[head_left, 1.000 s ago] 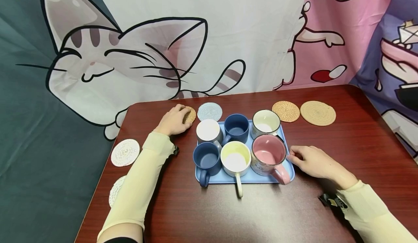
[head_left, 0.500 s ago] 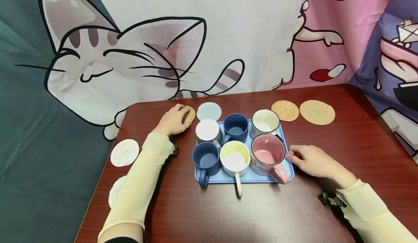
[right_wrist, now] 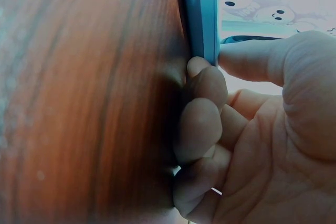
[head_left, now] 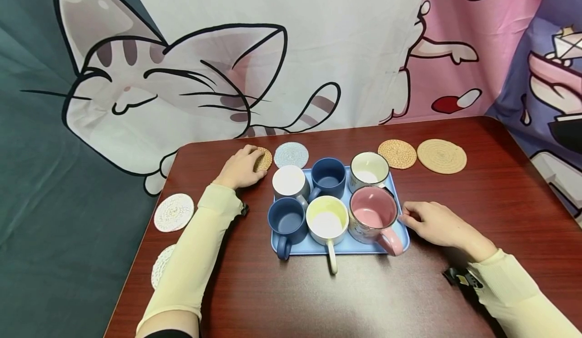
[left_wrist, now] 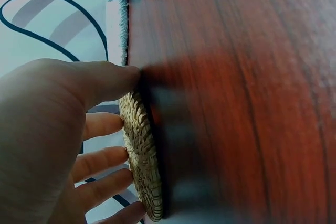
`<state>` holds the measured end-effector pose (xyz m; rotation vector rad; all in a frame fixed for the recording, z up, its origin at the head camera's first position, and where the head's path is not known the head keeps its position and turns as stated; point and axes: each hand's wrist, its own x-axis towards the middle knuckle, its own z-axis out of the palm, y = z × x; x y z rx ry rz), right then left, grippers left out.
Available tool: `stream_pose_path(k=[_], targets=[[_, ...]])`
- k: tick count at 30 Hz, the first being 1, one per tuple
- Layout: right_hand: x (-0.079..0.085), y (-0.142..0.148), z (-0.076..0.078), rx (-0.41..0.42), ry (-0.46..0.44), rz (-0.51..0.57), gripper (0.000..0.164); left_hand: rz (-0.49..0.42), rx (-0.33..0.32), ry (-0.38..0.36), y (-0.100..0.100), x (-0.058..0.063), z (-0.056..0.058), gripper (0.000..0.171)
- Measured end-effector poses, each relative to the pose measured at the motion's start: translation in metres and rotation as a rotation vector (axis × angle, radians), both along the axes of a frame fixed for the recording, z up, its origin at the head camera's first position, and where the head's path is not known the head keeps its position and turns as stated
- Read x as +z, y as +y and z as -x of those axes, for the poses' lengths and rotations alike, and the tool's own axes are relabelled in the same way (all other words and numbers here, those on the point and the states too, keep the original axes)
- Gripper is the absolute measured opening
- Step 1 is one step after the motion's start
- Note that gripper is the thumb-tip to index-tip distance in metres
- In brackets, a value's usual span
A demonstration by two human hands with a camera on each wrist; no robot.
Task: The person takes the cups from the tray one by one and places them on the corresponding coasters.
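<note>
In the head view my left hand [head_left: 241, 167] is at the table's far left, over a woven straw coaster [head_left: 263, 159]. Spread fingertips rest on this coaster [left_wrist: 139, 150] in the left wrist view, the thumb touching down by its edge. My right hand [head_left: 447, 228] pinches the right edge of a light blue tray [head_left: 297, 248]; the right wrist view shows the thumb over the tray's rim [right_wrist: 200, 19] and curled fingers below. Mugs fill the tray: a pink one [head_left: 374, 211], a yellow-lined one [head_left: 327, 222], a white one [head_left: 289, 181], a cream-lined one [head_left: 369, 170] and two blue ones [head_left: 287, 222].
A pale blue coaster [head_left: 291, 154] lies behind the tray. Two straw coasters, one smaller [head_left: 397, 154] and one larger [head_left: 442, 156], lie at the back right. White lace coasters [head_left: 174, 212] lie along the left edge, one partly behind the left sleeve. A printed cloth [head_left: 354, 50] hangs behind the table.
</note>
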<state>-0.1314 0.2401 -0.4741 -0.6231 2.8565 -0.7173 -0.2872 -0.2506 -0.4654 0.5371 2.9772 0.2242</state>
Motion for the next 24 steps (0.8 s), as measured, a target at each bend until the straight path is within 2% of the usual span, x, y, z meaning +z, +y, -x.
stream_pose_path(k=[11, 24], targets=[[0.0, -0.001, 0.001, 0.001, 0.009, -0.001, 0.035, -0.011, -0.004, 0.018, -0.002, 0.001, -0.006, 0.068], [0.0, 0.0, 0.001, 0.002, 0.008, -0.001, 0.035, -0.031, 0.005, 0.054, -0.009, 0.003, -0.024, 0.067]])
